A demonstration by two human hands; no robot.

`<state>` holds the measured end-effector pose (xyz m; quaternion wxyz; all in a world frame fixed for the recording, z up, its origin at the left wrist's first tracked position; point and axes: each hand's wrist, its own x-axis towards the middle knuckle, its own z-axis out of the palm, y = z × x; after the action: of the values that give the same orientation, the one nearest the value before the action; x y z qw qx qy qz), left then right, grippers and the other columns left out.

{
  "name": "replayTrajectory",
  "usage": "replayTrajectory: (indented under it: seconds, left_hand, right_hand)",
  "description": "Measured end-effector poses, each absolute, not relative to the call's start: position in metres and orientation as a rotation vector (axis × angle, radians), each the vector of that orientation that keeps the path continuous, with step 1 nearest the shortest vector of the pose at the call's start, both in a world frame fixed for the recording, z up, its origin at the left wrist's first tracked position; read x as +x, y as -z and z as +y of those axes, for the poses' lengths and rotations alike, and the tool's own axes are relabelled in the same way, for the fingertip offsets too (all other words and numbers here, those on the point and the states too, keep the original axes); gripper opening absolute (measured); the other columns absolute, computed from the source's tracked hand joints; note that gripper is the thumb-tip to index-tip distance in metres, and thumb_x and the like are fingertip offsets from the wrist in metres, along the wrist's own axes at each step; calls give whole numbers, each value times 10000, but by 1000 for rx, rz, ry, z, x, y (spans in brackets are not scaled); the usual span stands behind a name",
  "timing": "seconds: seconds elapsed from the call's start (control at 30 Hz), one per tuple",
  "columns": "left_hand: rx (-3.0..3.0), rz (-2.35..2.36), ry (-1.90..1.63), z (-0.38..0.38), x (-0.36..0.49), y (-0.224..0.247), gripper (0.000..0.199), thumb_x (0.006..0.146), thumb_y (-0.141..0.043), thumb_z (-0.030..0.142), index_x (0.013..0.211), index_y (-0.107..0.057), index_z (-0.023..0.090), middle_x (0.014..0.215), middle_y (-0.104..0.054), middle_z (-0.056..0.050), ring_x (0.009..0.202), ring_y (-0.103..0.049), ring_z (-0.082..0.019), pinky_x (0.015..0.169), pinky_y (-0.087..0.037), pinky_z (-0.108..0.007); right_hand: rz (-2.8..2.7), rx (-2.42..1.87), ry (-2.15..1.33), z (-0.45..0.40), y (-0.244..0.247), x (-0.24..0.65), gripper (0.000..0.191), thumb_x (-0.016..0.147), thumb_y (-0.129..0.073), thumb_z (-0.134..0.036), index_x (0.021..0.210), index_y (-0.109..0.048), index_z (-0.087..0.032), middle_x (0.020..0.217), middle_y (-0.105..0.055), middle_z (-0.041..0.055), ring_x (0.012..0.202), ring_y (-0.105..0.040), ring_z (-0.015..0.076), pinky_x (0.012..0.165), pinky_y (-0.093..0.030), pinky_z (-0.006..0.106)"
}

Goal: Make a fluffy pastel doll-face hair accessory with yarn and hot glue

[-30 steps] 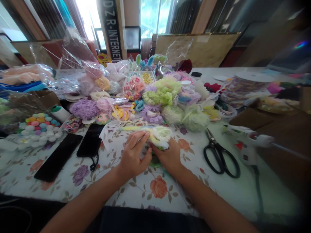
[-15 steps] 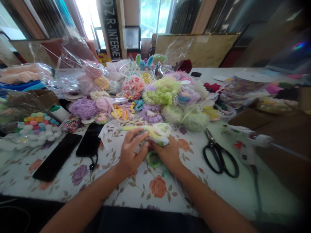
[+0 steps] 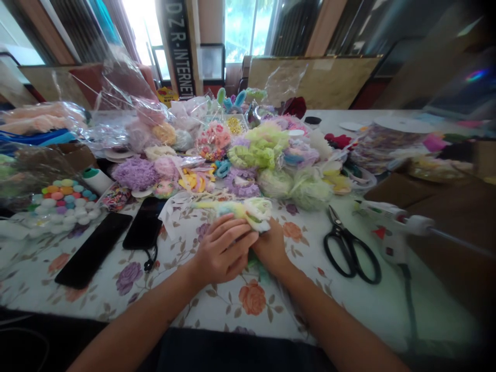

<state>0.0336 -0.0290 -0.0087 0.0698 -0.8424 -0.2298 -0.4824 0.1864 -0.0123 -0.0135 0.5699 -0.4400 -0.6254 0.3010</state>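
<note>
A soft bundle of pale yellow, white and light blue yarn (image 3: 253, 212) lies between my hands at the middle of the table. My right hand (image 3: 272, 248) is closed round its right underside, with the fingertips hidden behind my other hand. My left hand (image 3: 228, 248) reaches across the front, its fingers together and bent over the lower part of the bundle. Whatever sits under those fingers is hidden. A little green (image 3: 258, 266) shows on the cloth just below the hands. White paper strips (image 3: 168, 213) lie to the left of the bundle.
Black scissors (image 3: 351, 248) and a glue gun (image 3: 391, 227) lie at the right. Two black phones (image 3: 95, 250) (image 3: 143, 222) are at the left, near a bag of pompoms (image 3: 62, 204). Heaped craft supplies, with lime green tulle (image 3: 259, 147), stand behind on the flowered tablecloth (image 3: 186, 310).
My left hand has moved right and its spread fingers have closed over the front of the bundle. The green ring below my hands is now mostly covered. My right hand has hardly moved.
</note>
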Motion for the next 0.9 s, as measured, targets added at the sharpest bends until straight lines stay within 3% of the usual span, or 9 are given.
replayTrajectory:
  seconds: [0.2, 0.43, 0.63, 0.77, 0.9]
  left_hand:
    - [-2487, -1103, 1411, -29, 32, 10, 625, 853, -545, 179, 1439, -340, 104, 1397, -467, -236, 1354, -413, -317, 1065, -424, -506]
    - [-2563, -692, 1380, -33, 35, 6, 508, 815, -571, 133, 1317, -502, 108, 1296, -585, -194, 1310, -483, -289, 1086, -423, -465]
    - [-2569, -1123, 1582, -29, 32, 12, 572, 877, -531, 150, 1430, -383, 156, 1451, -438, -203, 1371, -402, -296, 1092, -399, -507]
    - [-2547, -1086, 1780, -27, 32, 14, 436, 892, -518, 130, 1324, -522, 196, 1331, -570, -144, 1295, -495, -266, 1066, -433, -487]
    - [-2282, -1459, 1949, -22, 27, 7, 282, 887, -573, 214, 1162, -632, 212, 1158, -649, -97, 1113, -602, -227, 949, -522, -424]
  right_hand:
    - [-1419, -1164, -732, -12, 12, 184, 303, 688, -739, -364, 946, -705, -208, 986, -762, 63, 887, -710, 278, 834, -561, 414]
    - [-1435, -1060, -809, -14, 7, 184, 272, 696, -702, -369, 923, -714, -221, 944, -766, 42, 898, -701, 278, 852, -555, 414]
    - [-1309, -1146, -919, -11, 5, 184, 398, 643, -777, -370, 988, -702, -186, 1002, -761, 75, 908, -711, 280, 847, -562, 420]
    - [-1295, -1148, -1036, -9, 4, 188, 429, 668, -769, -379, 1018, -689, -145, 1014, -752, 99, 898, -711, 269, 814, -570, 399]
    - [-1287, -1162, -1166, -8, 4, 194, 456, 666, -773, -403, 1022, -683, -134, 981, -752, 93, 863, -711, 264, 782, -574, 401]
